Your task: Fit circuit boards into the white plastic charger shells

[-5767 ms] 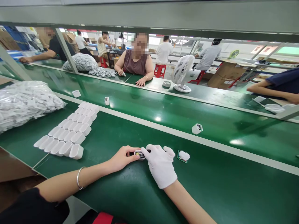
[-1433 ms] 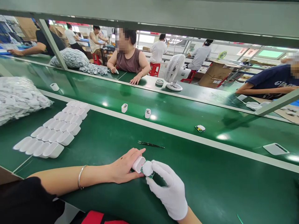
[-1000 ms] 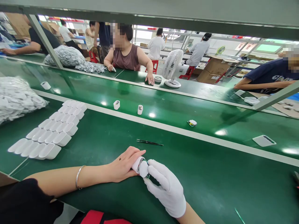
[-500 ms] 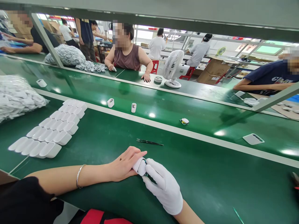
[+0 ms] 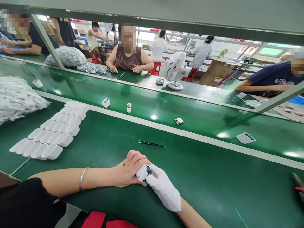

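Observation:
My bare left hand (image 5: pixel 131 167) wraps its fingers round a small white housing (image 5: pixel 142 173) low in the middle of the view. From the housing's right side shows a green and dark circuit board (image 5: pixel 148 171). My right hand (image 5: pixel 163 188), in a white glove, closes its thumb and fingers on the board's edge, touching the housing too. Black tweezers (image 5: pixel 152 143) lie on the green table just beyond my hands. Rows of white oval shells (image 5: pixel 52 136) stand to the left.
A bag of white parts (image 5: pixel 20 98) lies at far left. White housings (image 5: pixel 106 102) and a small board piece (image 5: pixel 179 121) sit on the belt (image 5: pixel 204 117). Pliers (image 5: pixel 298 186) lie at the right edge. People sit beyond, near a fan (image 5: pixel 175 68).
My gloved hand has turned and closed in nearer my left hand; more of the board shows. Items on the belt have shifted left. The person opposite has lifted a hand off the table.

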